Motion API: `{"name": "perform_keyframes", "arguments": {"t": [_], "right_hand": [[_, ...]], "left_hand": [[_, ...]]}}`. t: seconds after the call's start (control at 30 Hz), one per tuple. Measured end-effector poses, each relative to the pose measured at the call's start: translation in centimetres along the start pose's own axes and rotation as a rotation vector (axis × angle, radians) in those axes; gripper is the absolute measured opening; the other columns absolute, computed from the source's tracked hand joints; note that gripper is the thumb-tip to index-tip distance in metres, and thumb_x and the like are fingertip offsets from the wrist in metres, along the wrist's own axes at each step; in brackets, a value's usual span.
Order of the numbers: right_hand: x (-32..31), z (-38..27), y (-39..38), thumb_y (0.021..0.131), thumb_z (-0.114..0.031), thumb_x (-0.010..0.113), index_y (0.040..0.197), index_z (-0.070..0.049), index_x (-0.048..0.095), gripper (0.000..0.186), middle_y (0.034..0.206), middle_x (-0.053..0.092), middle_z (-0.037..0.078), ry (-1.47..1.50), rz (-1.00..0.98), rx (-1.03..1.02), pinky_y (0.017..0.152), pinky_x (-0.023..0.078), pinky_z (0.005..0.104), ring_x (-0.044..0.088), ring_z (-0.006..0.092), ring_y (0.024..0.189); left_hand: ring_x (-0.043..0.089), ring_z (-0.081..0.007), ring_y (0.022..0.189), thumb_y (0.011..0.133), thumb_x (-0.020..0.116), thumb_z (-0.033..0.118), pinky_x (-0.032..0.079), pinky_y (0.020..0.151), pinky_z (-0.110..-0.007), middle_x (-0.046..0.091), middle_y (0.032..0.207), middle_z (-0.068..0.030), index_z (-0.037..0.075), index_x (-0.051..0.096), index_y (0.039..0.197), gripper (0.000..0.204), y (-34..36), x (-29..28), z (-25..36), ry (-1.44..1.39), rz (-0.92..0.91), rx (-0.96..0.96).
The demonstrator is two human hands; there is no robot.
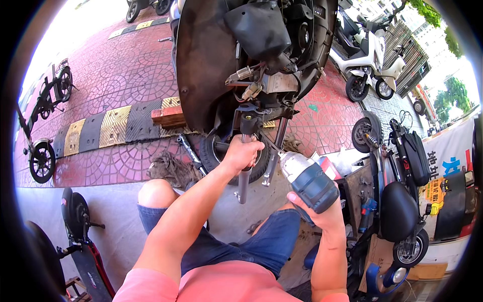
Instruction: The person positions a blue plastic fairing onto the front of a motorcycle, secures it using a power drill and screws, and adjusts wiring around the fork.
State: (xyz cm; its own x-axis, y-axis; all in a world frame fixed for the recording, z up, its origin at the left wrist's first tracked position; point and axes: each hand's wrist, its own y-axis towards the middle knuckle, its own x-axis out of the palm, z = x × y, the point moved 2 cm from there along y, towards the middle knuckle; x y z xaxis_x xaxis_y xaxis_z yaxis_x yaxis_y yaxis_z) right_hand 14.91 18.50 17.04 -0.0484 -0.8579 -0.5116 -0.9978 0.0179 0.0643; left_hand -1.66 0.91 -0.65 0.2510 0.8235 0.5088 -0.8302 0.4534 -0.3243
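Note:
A scooter's front end [211,60] is tipped up before me, its dark underside, wiring and front wheel [216,151] exposed. My left hand [241,153] grips the grey fork leg [243,181] that hangs down from the steering bracket. My right hand [317,211] holds a blue and silver cordless power tool [307,178], its nose aimed up and left at the second fork leg [271,161]. The tool's tip sits close to that leg; whether it touches is unclear.
A wooden block [168,117] and a yellow-black speed bump [100,128] lie on the red paving. A dirty rag [171,168] is by my left knee. A black scooter [397,201] stands at right, white scooters [367,55] behind, folding bikes at left.

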Motion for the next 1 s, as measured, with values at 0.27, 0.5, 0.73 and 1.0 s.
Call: {"name": "perform_keyframes", "arguments": {"t": [0.27, 0.5, 0.73, 1.0], "right_hand": [[1.7, 0.0, -2.0, 0.088, -0.016, 0.097, 0.109, 0.0, 0.078, 0.033, 0.095, 0.082, 0.006, 0.049, 0.117, 0.057, 0.079, 0.058, 0.0333, 0.071, 0.0124, 0.084], [-2.5, 2.4, -3.6, 0.089, -0.005, 0.084, 0.137, 0.004, 0.062, 0.054, 0.095, 0.071, 0.011, 0.452, 0.294, 0.199, 0.057, 0.049, 0.0314, 0.06, 0.0149, 0.064], [-5.4, 2.6, -11.4, 0.102, -0.023, 0.074, 0.134, 0.003, 0.059, 0.043, 0.081, 0.056, 0.003, 0.542, 0.471, -0.079, 0.068, 0.047, 0.0344, 0.055, 0.0156, 0.067], [-4.6, 12.6, -25.9, 0.1, 0.002, 0.074, 0.144, 0.005, 0.057, 0.047, 0.095, 0.066, 0.005, 0.263, 1.25, 0.184, 0.079, 0.054, 0.0328, 0.062, 0.0144, 0.079]], "left_hand": [[0.048, -0.0109, 0.041, 0.102, 0.072, 0.011, 0.047, 0.048, -0.034, 0.054, 0.057, 0.0025, 0.014, 0.051, 0.074, 0.035, -0.2, 0.6, -0.5, 0.028, 0.011, 0.043], [0.049, -0.0107, 0.042, 0.1, 0.074, 0.012, 0.047, 0.048, -0.033, 0.053, 0.057, 0.0026, 0.013, 0.053, 0.074, 0.033, -0.4, 0.7, 0.0, -0.016, -0.022, 0.034], [0.058, -0.0116, 0.046, 0.103, 0.074, 0.015, 0.059, 0.057, -0.034, 0.058, 0.056, 0.0011, 0.015, 0.052, 0.071, 0.039, -0.6, 0.1, 0.4, 0.084, -0.043, 0.066], [0.066, -0.0167, 0.054, 0.104, 0.073, 0.019, 0.064, 0.07, -0.039, 0.059, 0.06, -0.0013, 0.014, 0.057, 0.078, 0.031, -0.6, -0.9, 0.2, 0.191, 0.016, 0.094]]}}
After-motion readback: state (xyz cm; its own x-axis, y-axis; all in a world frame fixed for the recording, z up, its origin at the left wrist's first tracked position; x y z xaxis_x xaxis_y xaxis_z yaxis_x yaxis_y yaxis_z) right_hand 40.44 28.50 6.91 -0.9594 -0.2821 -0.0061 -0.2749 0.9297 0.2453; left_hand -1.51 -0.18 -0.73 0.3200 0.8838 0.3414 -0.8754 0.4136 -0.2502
